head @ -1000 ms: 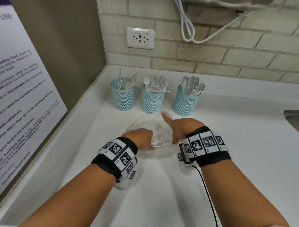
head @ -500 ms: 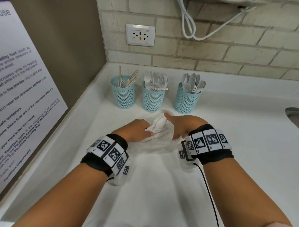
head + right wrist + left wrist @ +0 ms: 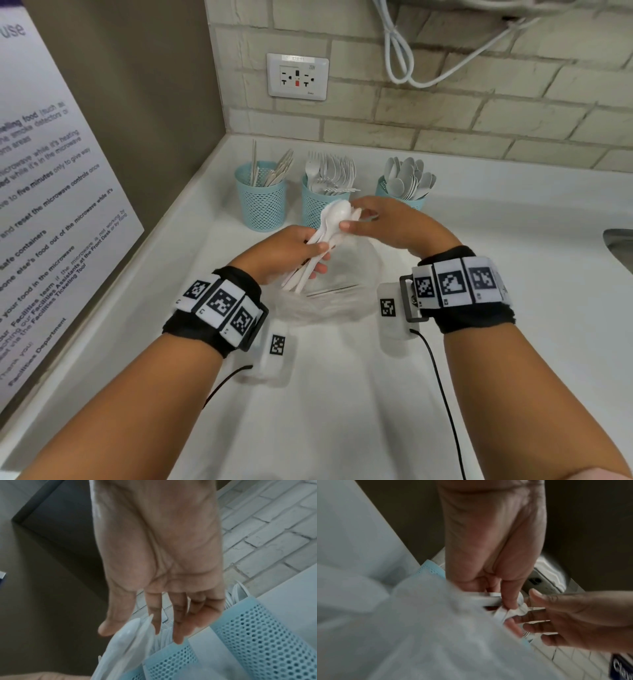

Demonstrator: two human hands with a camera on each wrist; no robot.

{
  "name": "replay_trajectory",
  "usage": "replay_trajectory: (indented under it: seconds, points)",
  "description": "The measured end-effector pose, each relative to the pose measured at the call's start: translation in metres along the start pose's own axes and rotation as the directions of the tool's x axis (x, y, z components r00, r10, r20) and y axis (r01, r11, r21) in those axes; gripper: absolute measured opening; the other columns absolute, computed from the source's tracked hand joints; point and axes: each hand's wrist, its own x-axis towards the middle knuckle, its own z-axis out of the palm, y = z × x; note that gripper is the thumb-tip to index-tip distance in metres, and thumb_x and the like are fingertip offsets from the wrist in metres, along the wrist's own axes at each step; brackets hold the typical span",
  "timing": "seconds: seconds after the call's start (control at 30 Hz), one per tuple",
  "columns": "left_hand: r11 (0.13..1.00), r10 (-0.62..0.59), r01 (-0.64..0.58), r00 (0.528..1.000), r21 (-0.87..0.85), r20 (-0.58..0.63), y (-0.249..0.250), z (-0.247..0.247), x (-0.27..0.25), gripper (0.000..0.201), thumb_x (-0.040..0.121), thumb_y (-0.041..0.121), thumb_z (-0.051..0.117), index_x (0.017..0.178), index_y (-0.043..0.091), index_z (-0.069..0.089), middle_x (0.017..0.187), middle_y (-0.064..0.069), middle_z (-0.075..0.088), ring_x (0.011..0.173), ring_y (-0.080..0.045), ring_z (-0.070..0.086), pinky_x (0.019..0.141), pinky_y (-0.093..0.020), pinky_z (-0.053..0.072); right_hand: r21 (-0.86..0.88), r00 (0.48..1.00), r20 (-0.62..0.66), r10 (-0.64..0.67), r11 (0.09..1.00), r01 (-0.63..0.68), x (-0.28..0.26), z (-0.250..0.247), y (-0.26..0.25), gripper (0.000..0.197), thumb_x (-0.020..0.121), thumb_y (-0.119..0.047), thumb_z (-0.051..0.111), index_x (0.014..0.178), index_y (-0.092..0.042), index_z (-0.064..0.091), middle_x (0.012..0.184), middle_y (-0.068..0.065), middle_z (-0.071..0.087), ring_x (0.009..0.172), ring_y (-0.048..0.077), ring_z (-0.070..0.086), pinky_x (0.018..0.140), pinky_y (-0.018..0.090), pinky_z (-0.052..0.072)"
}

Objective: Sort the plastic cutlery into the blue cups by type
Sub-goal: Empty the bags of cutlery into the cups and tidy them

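Three blue mesh cups stand at the back of the white counter (image 3: 342, 394): the left cup (image 3: 260, 202) holds knives, the middle cup (image 3: 313, 209) forks, the right cup (image 3: 416, 204) spoons. My left hand (image 3: 291, 250) grips a bundle of white plastic spoons (image 3: 337, 212) by the handles, tilted up toward the middle cup. My right hand (image 3: 376, 226) has straight fingers and thumb on either side of the spoon bowls (image 3: 123, 639), touching them. A clear plastic bag (image 3: 329, 301) lies crumpled under both hands.
A brick wall with a power outlet (image 3: 297, 76) and a hanging white cable (image 3: 411, 51) rises behind the cups. A printed notice (image 3: 51, 171) covers the left wall. A sink edge (image 3: 620, 246) shows at the far right.
My left hand has lifted the bundle of spoons up out of the bag and toward the cups. My right hand has moved up to the spoon bowls.
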Motion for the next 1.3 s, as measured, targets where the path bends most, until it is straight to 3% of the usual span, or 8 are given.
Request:
replay_trajectory:
  seconds: [0.13, 0.33, 0.57, 0.7, 0.9, 1.07, 1.17, 1.3]
  points:
    - [0.977, 0.023, -0.013, 0.999, -0.214, 0.047, 0.006, -0.001, 0.000, 0.016, 0.098, 0.016, 0.045, 0.100, 0.016, 0.061, 0.090, -0.004, 0.070, 0.070, -0.012, 0.070, 0.067, -0.023, 0.057, 0.423, 0.997, -0.075, 0.019, 0.906, 0.015, 0.006, 0.006, -0.003, 0.045, 0.082, -0.015, 0.071, 0.124, -0.011, 0.055, 0.079, 0.004, 0.061, 0.060, 0.007, 0.058, 0.057, 0.016, 0.049]
    - [0.917, -0.013, 0.017, 1.000, -0.398, 0.013, 0.000, 0.000, 0.001, 0.014, 0.096, 0.011, 0.048, 0.104, 0.011, 0.060, 0.090, -0.007, 0.073, 0.076, -0.019, 0.072, 0.073, -0.030, 0.058, 0.677, 0.987, -0.115, 0.111, 0.736, -0.004, 0.013, 0.021, 0.005, 0.041, 0.082, -0.003, 0.068, 0.121, -0.007, 0.055, 0.076, 0.001, 0.060, 0.057, 0.006, 0.055, 0.051, 0.013, 0.049]
    - [0.933, -0.035, -0.005, 0.994, -0.360, -0.104, -0.002, 0.003, 0.004, 0.010, 0.088, 0.007, 0.062, 0.098, 0.008, 0.063, 0.088, -0.009, 0.073, 0.071, -0.020, 0.073, 0.074, -0.031, 0.058, 0.690, 0.984, -0.130, 0.125, 0.724, -0.001, 0.016, 0.029, 0.008, 0.029, 0.086, -0.007, 0.065, 0.114, -0.007, 0.056, 0.071, 0.000, 0.068, 0.047, 0.000, 0.057, 0.051, 0.013, 0.048]
    - [0.937, -0.044, 0.002, 0.993, -0.348, -0.111, -0.001, 0.006, 0.003, 0.017, 0.093, 0.007, 0.055, 0.109, 0.003, 0.055, 0.093, -0.013, 0.071, 0.073, -0.019, 0.072, 0.078, -0.037, 0.056, 0.663, 0.982, -0.127, 0.139, 0.749, -0.020, 0.017, 0.032, 0.007, 0.028, 0.087, -0.012, 0.066, 0.112, -0.012, 0.055, 0.068, -0.003, 0.070, 0.052, 0.006, 0.053, 0.049, 0.015, 0.044]
    - [0.894, -0.079, 0.009, 0.987, -0.448, -0.138, 0.000, 0.004, 0.001, 0.016, 0.095, 0.002, 0.048, 0.105, 0.011, 0.055, 0.094, -0.010, 0.070, 0.086, -0.022, 0.068, 0.079, -0.037, 0.057, 0.651, 0.980, -0.159, 0.121, 0.759, 0.012, 0.016, 0.033, 0.001, 0.025, 0.091, -0.014, 0.060, 0.114, -0.015, 0.049, 0.075, 0.002, 0.068, 0.051, 0.007, 0.047, 0.049, 0.016, 0.041]
    - [0.921, -0.068, -0.045, 0.959, -0.387, -0.274, -0.001, -0.003, -0.002, 0.020, 0.096, 0.015, 0.052, 0.115, 0.014, 0.056, 0.084, -0.002, 0.065, 0.068, -0.010, 0.061, 0.056, -0.017, 0.053, 0.641, 0.967, -0.238, 0.096, 0.763, 0.082, 0.019, 0.030, -0.005, 0.023, 0.096, -0.016, 0.051, 0.118, -0.016, 0.045, 0.071, 0.001, 0.066, 0.044, 0.005, 0.042, 0.044, 0.015, 0.037]
    - [0.951, -0.043, -0.053, 0.953, -0.305, -0.298, -0.001, -0.003, -0.002, 0.022, 0.097, 0.023, 0.051, 0.119, 0.022, 0.053, 0.081, 0.000, 0.061, 0.058, -0.007, 0.049, 0.045, -0.014, 0.039, 0.633, 0.966, -0.245, 0.087, 0.769, 0.092, 0.022, 0.032, -0.009, 0.026, 0.096, -0.016, 0.051, 0.120, -0.018, 0.042, 0.072, 0.001, 0.066, 0.047, 0.008, 0.043, 0.046, 0.017, 0.039]
    - [0.955, -0.079, -0.018, 0.946, -0.296, -0.314, 0.005, -0.002, -0.002, 0.026, 0.101, 0.032, 0.036, 0.118, 0.018, 0.050, 0.084, -0.003, 0.059, 0.056, -0.008, 0.041, 0.042, -0.015, 0.033, 0.610, 0.971, -0.232, 0.056, 0.786, 0.100, 0.022, 0.035, -0.011, 0.028, 0.096, -0.017, 0.053, 0.121, -0.016, 0.042, 0.074, 0.003, 0.066, 0.052, 0.010, 0.046, 0.049, 0.019, 0.041]
